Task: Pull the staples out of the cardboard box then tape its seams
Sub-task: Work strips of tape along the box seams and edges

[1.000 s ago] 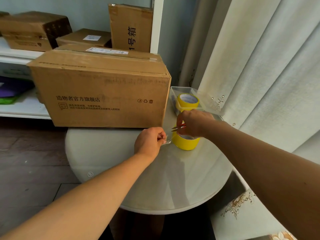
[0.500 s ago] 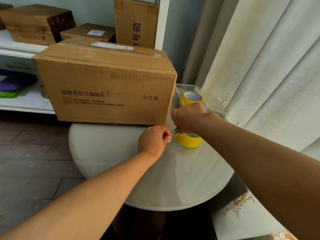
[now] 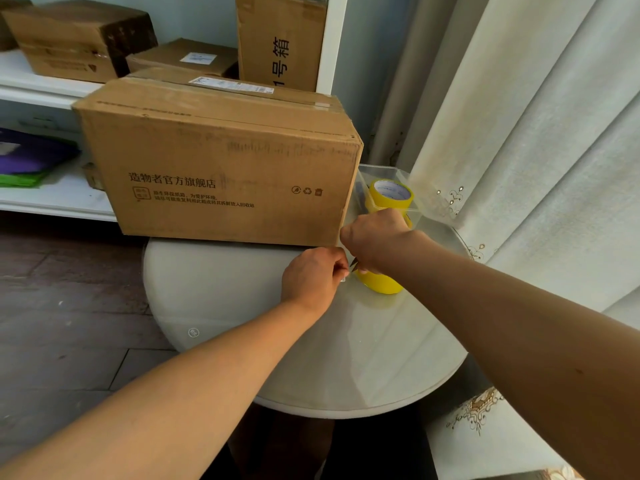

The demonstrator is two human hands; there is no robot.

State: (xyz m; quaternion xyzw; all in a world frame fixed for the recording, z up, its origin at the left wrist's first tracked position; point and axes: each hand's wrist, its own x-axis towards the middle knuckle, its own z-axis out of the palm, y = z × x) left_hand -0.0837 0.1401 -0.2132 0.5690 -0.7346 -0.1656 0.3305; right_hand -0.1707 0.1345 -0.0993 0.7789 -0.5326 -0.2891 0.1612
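Nearest, the two bare forearms reach in from the lower edge over the round table (image 3: pixel 242 341). The left hand (image 3: pixel 313 278) is curled into a loose fist, its thumb and forefinger pinching the end of a clear strip of tape (image 3: pixel 343 278) at the fingertips; the strip is nearly transparent and hard to trace. Just beside it, the right hand (image 3: pixel 375 237) is closed over the top of a yellow tape roll (image 3: pixel 381 284) standing on the table, fingers folded down. A small dark pointed tip shows under its knuckles, too hidden to identify, so what exactly the fingers clasp cannot be told for sure. Only the roll's lower part shows below the hand.

Behind the right hand, a second yellow roll (image 3: pixel 391 194) sits in a clear plastic tray (image 3: pixel 405 174), partly covered by the wrist.

The cardboard box (image 3: pixel 221 168) rests on the far left of the table, overhanging its edge, flaps closed; no staples can be made out. Beyond it, shelves (image 3: pixel 45 88) hold more cartons, and a curtain (image 3: pixel 536 133) hangs on the right.
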